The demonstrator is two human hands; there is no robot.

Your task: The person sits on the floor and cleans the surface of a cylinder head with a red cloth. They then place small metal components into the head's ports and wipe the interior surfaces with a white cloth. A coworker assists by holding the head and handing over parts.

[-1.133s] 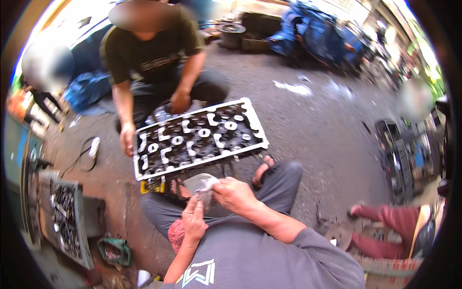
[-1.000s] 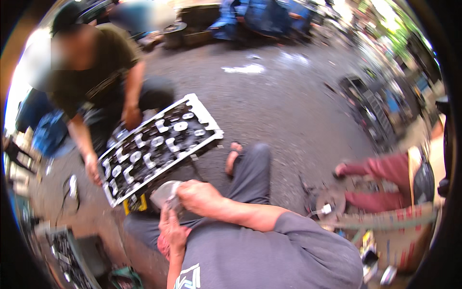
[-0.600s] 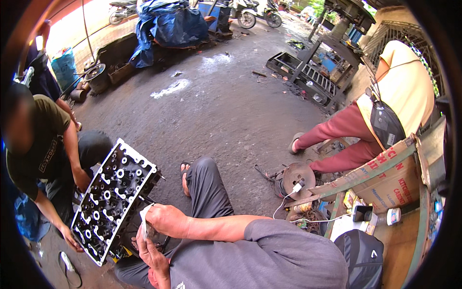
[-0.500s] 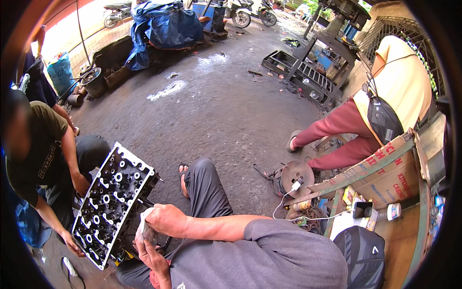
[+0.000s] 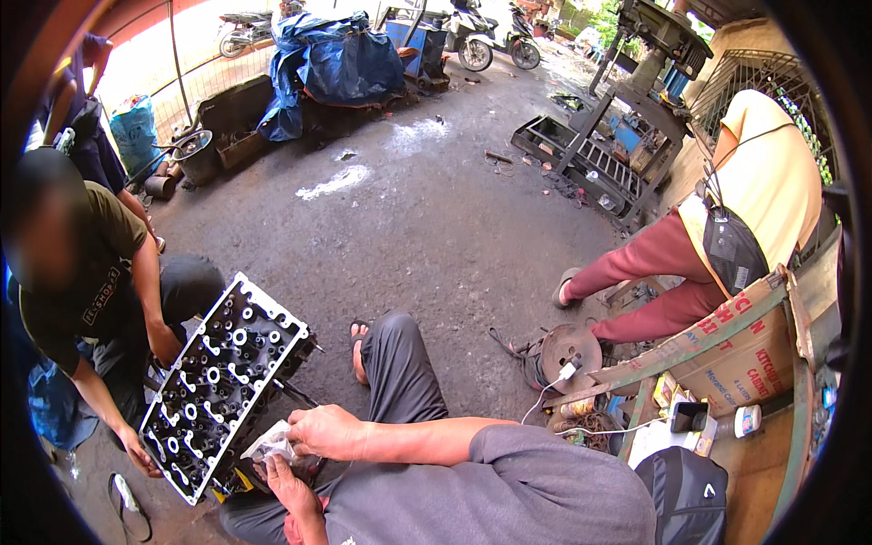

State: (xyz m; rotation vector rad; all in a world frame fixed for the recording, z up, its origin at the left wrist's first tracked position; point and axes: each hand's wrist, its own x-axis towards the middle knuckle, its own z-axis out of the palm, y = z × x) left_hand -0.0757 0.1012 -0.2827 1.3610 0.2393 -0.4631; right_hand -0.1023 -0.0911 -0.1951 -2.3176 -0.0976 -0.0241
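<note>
My right hand is closed on a small crumpled whitish bag, which looks like clear plastic. Just below, my left hand grips the lower part of the same bag; what is inside it cannot be made out. Beside my hands, tilted up on its edge, is an engine cylinder head with a bright machined rim and dark recesses. A person crouching at the left has one hand on its lower corner and the other hand at its far side.
At the right, a wooden bench carries a cardboard box, a phone and a white jar. A bent-over person in red trousers stands behind a round metal disc. A press frame and a blue tarp lie farther off.
The bag is more spread out between my hands, and my right hand has shifted slightly right and down. The whole view has shifted a little as my head moved.
</note>
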